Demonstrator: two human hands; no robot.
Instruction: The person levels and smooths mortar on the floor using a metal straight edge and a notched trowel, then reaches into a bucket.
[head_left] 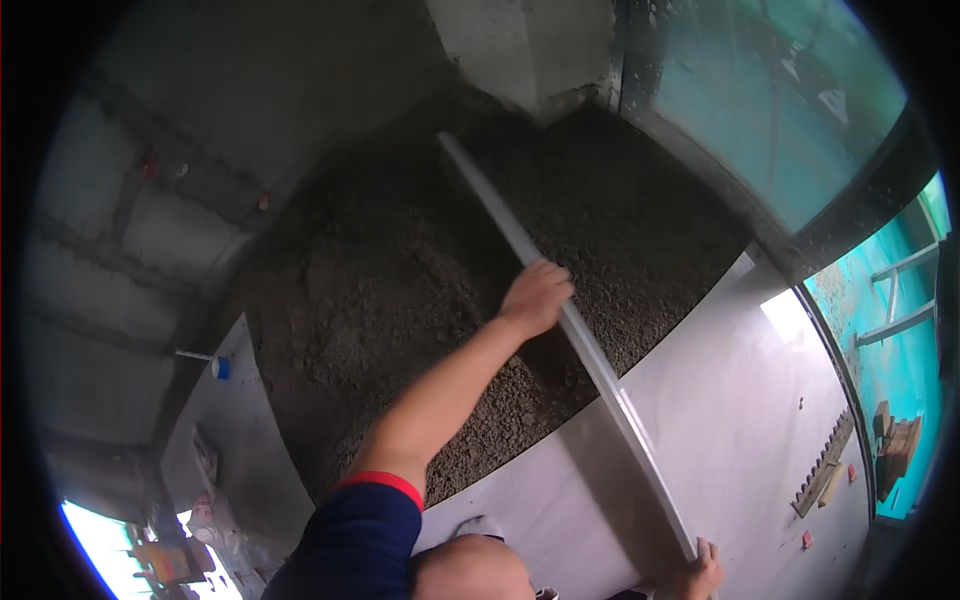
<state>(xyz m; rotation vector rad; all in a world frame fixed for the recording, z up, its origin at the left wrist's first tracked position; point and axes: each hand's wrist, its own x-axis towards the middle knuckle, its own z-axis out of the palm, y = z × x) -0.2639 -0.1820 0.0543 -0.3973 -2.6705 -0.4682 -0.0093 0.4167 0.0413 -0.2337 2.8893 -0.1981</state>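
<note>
A long, pale metal straightedge [502,218] lies diagonally across dark, crumbly mortar [390,290] and over the light floor tiles [720,400]. Near its middle, my left hand [538,298] is closed round the bar, above the mortar. My right hand [703,570] grips the bar's near end at the bottom right, over the tiles; part of that hand is cut off by the frame edge. The far end of the bar reaches toward the back wall over smoother mortar.
A notched trowel [825,465] rests on the tiles at the right, with small red pieces nearby. A blue roll [221,367] sits at the left. A glass panel [770,110] stands at the upper right. One knee [470,572] shows at the bottom.
</note>
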